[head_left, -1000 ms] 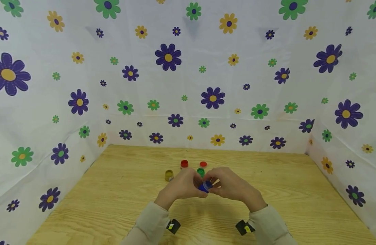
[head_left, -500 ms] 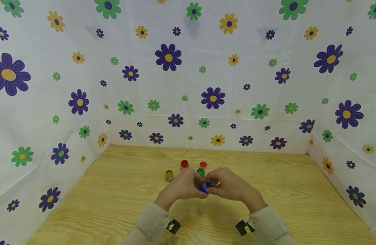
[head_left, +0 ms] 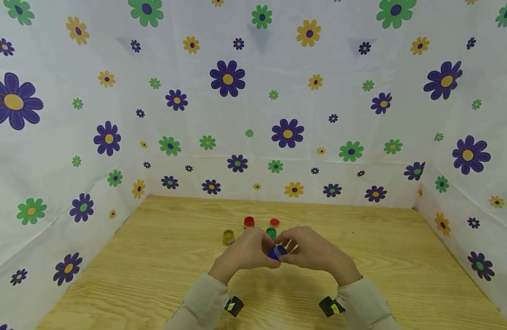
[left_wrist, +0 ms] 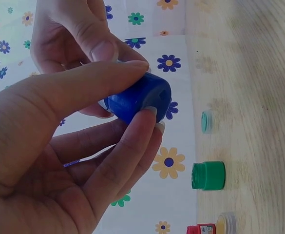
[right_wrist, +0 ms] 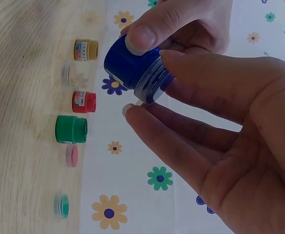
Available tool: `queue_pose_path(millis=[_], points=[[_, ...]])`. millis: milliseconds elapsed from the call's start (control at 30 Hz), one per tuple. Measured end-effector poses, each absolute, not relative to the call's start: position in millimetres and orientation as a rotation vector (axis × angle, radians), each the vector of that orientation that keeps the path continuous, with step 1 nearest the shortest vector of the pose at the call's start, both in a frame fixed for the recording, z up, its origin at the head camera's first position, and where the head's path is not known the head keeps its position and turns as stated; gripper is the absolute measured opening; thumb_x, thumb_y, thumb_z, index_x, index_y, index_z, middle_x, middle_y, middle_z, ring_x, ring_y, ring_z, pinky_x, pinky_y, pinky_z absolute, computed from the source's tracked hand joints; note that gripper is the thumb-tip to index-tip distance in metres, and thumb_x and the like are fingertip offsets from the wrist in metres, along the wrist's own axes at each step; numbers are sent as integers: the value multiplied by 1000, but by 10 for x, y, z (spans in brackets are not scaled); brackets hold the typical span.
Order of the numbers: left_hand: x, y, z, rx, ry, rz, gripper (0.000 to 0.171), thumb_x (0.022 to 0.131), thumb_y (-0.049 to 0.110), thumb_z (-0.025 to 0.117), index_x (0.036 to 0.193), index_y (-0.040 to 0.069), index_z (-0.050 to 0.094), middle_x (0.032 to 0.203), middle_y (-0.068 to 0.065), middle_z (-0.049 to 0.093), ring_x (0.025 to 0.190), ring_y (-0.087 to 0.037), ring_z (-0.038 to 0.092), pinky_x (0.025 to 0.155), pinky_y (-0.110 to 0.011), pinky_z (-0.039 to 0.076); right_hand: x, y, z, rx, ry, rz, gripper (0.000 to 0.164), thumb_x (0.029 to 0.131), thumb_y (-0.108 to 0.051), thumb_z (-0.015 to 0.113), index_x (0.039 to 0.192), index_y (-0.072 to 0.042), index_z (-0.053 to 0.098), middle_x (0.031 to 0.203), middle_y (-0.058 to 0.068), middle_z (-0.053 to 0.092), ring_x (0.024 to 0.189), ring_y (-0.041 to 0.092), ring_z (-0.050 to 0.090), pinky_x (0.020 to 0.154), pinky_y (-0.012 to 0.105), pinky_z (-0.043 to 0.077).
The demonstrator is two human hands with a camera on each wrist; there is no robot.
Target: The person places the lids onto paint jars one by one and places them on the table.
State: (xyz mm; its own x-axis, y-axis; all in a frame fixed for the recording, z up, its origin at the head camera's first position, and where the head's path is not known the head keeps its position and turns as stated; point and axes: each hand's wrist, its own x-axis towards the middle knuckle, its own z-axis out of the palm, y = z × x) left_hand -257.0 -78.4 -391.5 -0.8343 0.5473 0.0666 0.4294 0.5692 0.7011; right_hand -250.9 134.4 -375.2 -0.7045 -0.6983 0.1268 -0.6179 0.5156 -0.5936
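In the head view, the left hand grips the blue jar, tilted and held above the tabletop; the right hand is at its clear lid, fingers spread wider than half a second ago, when they hid more of it; the red jar, green jar and yellow jar stand uncapped as they did, the red lid near them.

In the left wrist view, the left thumb and fingertips clasp the jar's body; the green lid lies apart from the green jar.

In the right wrist view, the right thumb touches the clear lid, the other fingers loosely about it; whether they pinch it I cannot tell; the yellow lid lies between yellow and red jars; the blue jar looks capped, so the loosening reads as a shifted grip, with the lid not yet off.
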Motion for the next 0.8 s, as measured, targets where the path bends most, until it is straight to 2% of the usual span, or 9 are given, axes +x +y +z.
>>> queue_pose_path(millis=[267,800], points=[[-2564,-790,-3917,833,2633,1121,16,77,14,90,87,7,80,75,1,76,65,-7,67,62,-21,56,-2498,1342,-3759,-1158,2570,-1030,25,91,0,75,115,-4,72,112,10,75,100,23,74,84,28,62],[-2553,-783,-3907,824,2627,1119,15,78,14,90,87,7,80,76,0,76,65,-7,67,62,-21,56,-2498,1338,-3751,-1177,2581,-1009,23,90,1,75,113,-5,73,108,8,75,97,21,73,84,29,62]])
